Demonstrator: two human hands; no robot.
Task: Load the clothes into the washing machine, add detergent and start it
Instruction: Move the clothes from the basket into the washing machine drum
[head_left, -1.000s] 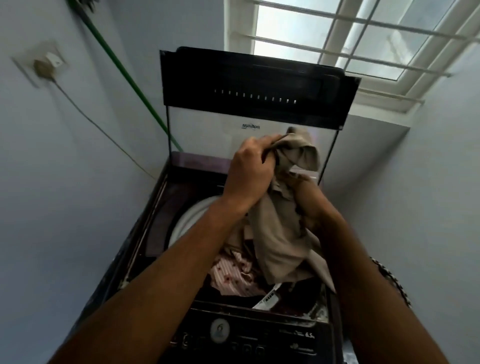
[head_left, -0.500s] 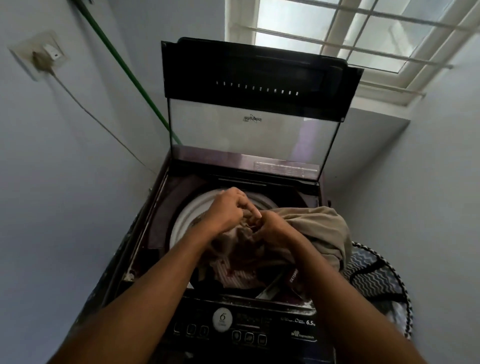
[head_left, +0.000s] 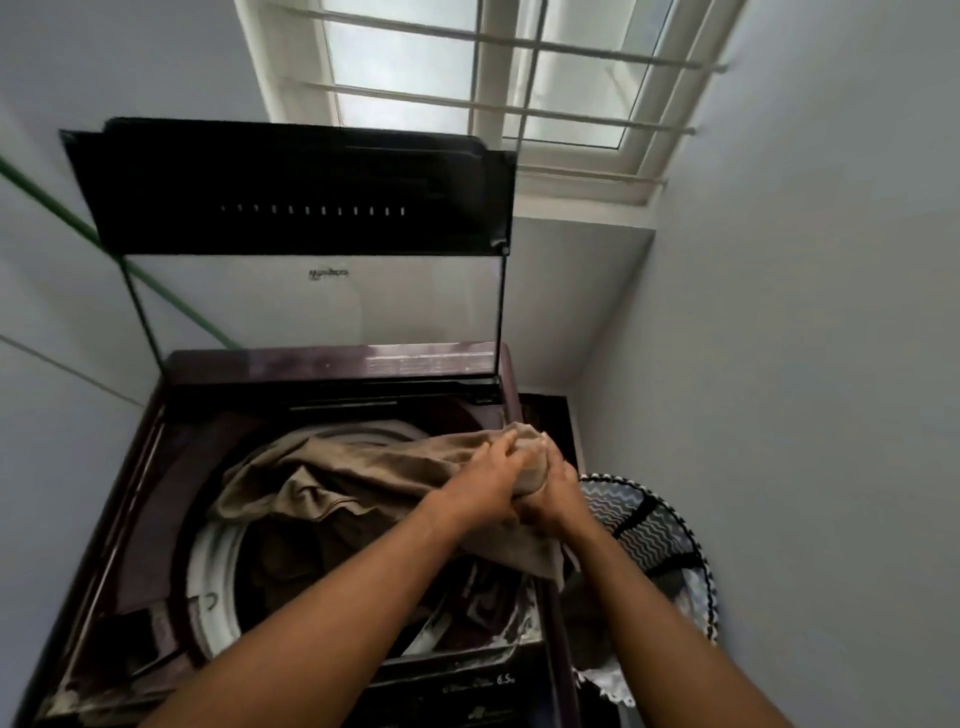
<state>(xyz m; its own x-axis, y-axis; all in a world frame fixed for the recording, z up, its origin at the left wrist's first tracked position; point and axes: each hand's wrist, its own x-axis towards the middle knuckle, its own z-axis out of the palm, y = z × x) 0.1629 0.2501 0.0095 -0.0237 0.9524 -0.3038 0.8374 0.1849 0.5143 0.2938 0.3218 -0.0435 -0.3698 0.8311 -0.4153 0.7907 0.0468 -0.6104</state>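
A top-loading washing machine (head_left: 171, 467) stands open, its glass lid (head_left: 291, 218) raised upright. A beige garment (head_left: 332, 483) lies spread across the drum's white rim (head_left: 208, 561), with darker clothes below it inside the drum. My left hand (head_left: 488, 478) and my right hand (head_left: 550, 493) both grip a bunched end of the beige garment over the machine's right edge. The control panel (head_left: 467, 691) runs along the near edge, partly hidden by my arms.
A patterned laundry basket (head_left: 660, 540) with a black-and-white rim stands on the floor right of the machine, holding some cloth. Walls close in on both sides. A barred window (head_left: 493, 88) is above. A green pipe (head_left: 171, 296) slants behind the lid.
The beige garment went from being held high to being lowered over the drum. Both hands then moved right, pulling its bunched end to the machine's right edge. The view has swung right.
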